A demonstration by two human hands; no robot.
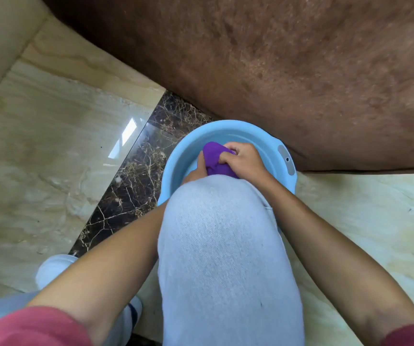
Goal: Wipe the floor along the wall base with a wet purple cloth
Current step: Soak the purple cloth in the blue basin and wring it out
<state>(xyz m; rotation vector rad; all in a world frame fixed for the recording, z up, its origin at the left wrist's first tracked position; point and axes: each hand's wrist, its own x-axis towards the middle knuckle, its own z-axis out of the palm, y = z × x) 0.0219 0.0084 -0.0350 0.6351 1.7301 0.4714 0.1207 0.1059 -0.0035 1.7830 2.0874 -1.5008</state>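
A bunched purple cloth is held over a light blue plastic basin that stands on the floor against the wall. My right hand is closed around the cloth from the right. My left hand grips the cloth from the left, mostly hidden behind my raised knee in grey trousers. The lower half of the basin and any water in it are hidden by the knee.
A rough brown wall fills the upper right, its base meeting the floor right of the basin. The floor is glossy beige marble with a dark veined strip. My white-socked foot rests at lower left.
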